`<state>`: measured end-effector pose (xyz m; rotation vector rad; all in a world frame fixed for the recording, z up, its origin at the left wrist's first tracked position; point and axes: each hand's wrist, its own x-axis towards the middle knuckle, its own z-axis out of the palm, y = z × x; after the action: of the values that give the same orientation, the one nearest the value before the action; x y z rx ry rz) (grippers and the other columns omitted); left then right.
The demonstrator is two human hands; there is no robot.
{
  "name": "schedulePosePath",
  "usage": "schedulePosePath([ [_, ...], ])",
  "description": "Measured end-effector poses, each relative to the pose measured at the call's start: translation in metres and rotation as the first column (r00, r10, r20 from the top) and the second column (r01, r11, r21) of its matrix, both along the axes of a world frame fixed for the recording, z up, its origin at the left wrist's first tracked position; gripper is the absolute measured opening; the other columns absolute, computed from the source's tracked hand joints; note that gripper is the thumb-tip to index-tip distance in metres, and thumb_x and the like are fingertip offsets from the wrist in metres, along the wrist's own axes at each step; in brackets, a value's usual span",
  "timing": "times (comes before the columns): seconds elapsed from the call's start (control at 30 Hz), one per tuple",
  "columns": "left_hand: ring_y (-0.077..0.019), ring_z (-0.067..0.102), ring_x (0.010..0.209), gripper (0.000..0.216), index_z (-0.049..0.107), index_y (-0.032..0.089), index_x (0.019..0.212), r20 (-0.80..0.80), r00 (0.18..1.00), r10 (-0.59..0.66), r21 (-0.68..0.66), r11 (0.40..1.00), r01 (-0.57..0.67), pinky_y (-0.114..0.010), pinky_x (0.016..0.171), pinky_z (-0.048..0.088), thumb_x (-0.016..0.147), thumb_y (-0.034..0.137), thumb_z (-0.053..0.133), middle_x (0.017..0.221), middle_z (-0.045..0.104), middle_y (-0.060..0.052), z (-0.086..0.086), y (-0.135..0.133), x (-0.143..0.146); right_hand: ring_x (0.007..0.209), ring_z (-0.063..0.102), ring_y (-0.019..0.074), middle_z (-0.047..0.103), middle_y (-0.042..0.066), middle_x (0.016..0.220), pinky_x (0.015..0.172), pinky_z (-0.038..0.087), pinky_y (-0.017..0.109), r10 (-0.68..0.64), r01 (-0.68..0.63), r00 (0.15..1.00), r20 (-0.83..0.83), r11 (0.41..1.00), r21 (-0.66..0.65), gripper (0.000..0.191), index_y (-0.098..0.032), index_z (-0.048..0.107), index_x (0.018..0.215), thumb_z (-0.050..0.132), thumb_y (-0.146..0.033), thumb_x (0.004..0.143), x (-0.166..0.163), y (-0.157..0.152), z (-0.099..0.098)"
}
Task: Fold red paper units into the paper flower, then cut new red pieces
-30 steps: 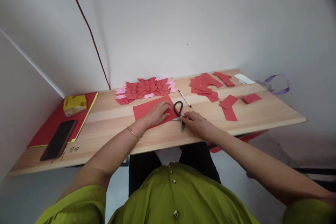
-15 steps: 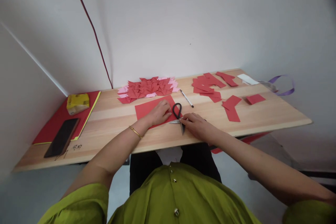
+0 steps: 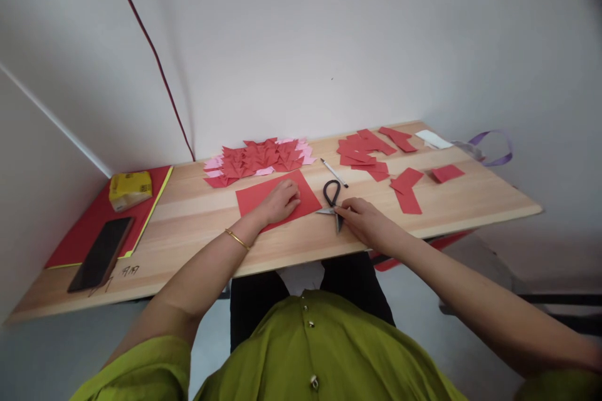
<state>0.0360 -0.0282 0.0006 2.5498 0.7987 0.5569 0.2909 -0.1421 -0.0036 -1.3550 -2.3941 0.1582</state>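
My left hand (image 3: 280, 200) lies flat with its fingers down on a red paper sheet (image 3: 256, 197) in the middle of the wooden table (image 3: 197, 225). Just right of the sheet lie black-handled scissors (image 3: 332, 191), blades slightly apart and pointing towards me. My right hand (image 3: 365, 223) has its fingertips pinched on the scissors at the blades. A gold bangle sits on my left wrist.
A pile of folded red and pink pieces (image 3: 261, 157) lies behind the sheet, with a pen (image 3: 335, 173) beside it. Cut red pieces (image 3: 364, 151) spread to the right, then white paper (image 3: 431, 138) and purple ribbon (image 3: 493, 149). A phone (image 3: 100, 254), red folder (image 3: 79, 235) and yellow pack (image 3: 130, 188) sit at left.
My right hand has slid the scissors to the right, off the edge of the red sheet. My left hand stays on the sheet.
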Motion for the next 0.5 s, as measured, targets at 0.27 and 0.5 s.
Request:
schedulePosePath([
  [0.27, -0.0180, 0.048, 0.088, 0.006, 0.049, 0.018, 0.077, 0.015, 1.000, -0.004, 0.002, 1.000, 0.004, -0.035, 0.080, 0.044, 0.081, 0.014, 0.048, 0.091, 0.050, -0.006, 0.0004, -0.0002, -0.0002, 0.097, 0.053, 0.0243, 0.056, 0.014, 0.109, 0.083, 0.045, 0.037, -0.013, 0.013, 0.999, 0.034, 1.000, 0.016, 0.034, -0.017, 0.058, 0.117, 0.038, -0.016, 0.089, 0.0005, 0.0034, -0.0011],
  [0.5, -0.0182, 0.048, 0.089, 0.006, 0.050, 0.018, 0.078, 0.021, 1.000, -0.009, 0.011, 1.000, 0.008, -0.034, 0.080, 0.044, 0.080, 0.013, 0.048, 0.092, 0.051, -0.006, -0.0014, 0.0007, -0.0008, 0.096, 0.053, 0.0256, 0.056, 0.016, 0.110, 0.082, 0.045, 0.039, -0.015, 0.014, 0.998, 0.056, 1.000, 0.017, 0.035, -0.014, 0.057, 0.118, 0.039, -0.014, 0.088, 0.0040, 0.0033, -0.0029],
])
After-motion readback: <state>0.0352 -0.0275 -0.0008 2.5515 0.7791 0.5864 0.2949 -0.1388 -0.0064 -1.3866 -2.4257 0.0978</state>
